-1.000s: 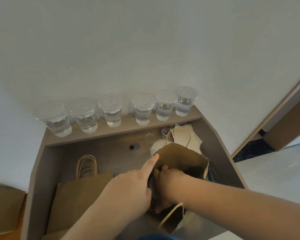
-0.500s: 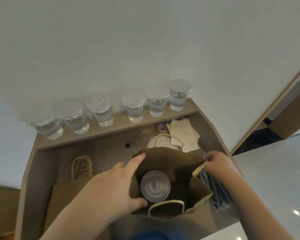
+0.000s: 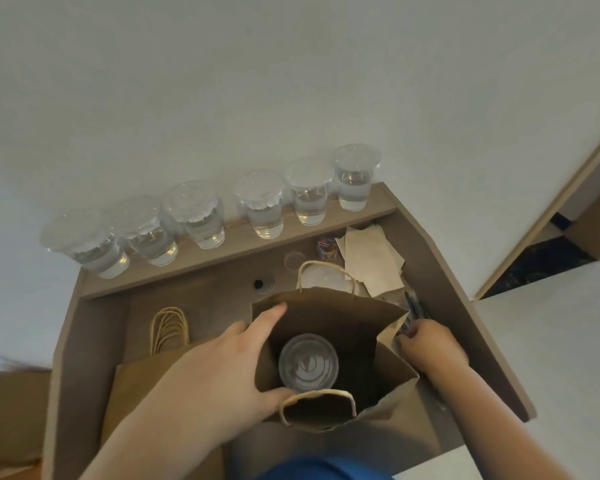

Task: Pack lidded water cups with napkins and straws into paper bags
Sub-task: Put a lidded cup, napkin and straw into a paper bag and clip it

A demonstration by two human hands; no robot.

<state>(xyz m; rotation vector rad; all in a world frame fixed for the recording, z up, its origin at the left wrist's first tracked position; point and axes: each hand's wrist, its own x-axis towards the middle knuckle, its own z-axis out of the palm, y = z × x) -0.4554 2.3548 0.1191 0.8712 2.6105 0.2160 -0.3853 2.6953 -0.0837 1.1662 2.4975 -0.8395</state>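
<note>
— Where's the cup (image 3: 308,362)?
— Upright in the bag (image 3: 326,317); left hand (image 3: 222,372) grips its left wall, spreading it.
— And the straws (image 3: 414,311)?
— Right of it, pointing away from the right hand (image 3: 430,348), fingers curled at their ends; whether gripping, I can't tell.

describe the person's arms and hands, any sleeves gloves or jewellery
The left forearm and right forearm are bare as far as the frame shows: no sleeves, no gloves. The left hand and right hand show no visible rings, and neither wrist carries a watch or band. The only clothing in view is blue fabric at the bottom edge.
</note>
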